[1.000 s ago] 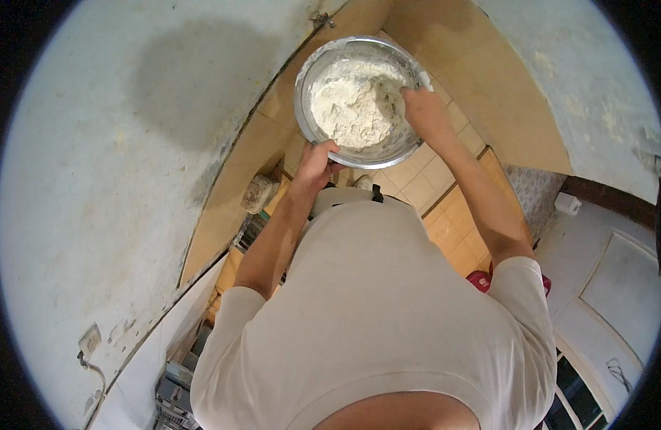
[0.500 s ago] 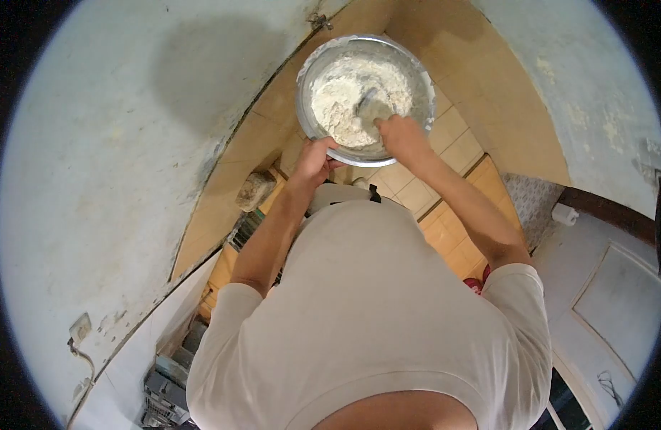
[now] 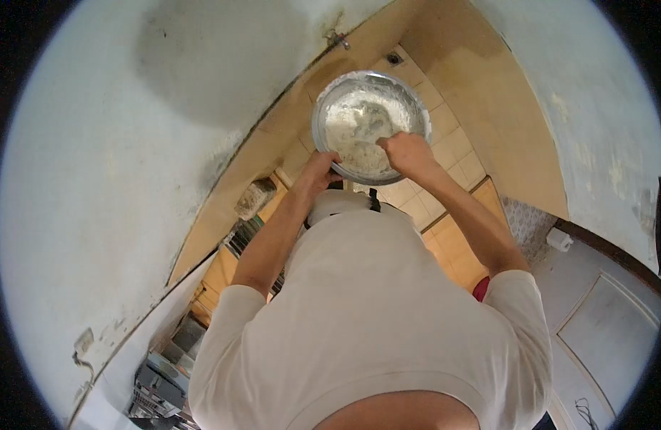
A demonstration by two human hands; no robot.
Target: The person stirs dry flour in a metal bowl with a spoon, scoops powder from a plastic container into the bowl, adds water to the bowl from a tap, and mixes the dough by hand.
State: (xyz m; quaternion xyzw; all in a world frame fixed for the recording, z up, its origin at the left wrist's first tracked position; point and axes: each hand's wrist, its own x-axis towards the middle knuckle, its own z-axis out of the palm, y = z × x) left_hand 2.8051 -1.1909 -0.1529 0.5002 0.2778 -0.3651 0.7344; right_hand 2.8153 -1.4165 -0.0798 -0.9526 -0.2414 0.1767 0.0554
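Note:
A round metal bowl (image 3: 321, 129) is held out in front of my body, its inside smeared with pale, floury residue (image 3: 355, 152). My left hand (image 3: 320, 170) grips the near left rim, thumb over the edge and fingers underneath. Over the near right part of the bowl, my right hand (image 3: 407, 153) is closed. A blurred greyish shape in front of its fingers may be a utensil, but I cannot make out its kind. Shiny metal shows across the bowl's far side.
Below lies a tiled floor with a drain (image 3: 394, 59). A tap (image 3: 338, 40) juts from the left wall, and a stone-like block (image 3: 256, 198) sits beside that wall. At lower right is a pale door (image 3: 610, 337).
The bowl and both hands appear lower in view. The thick white powder seen before no longer shows as a heap; bare shiny metal and a thin pale coating show instead.

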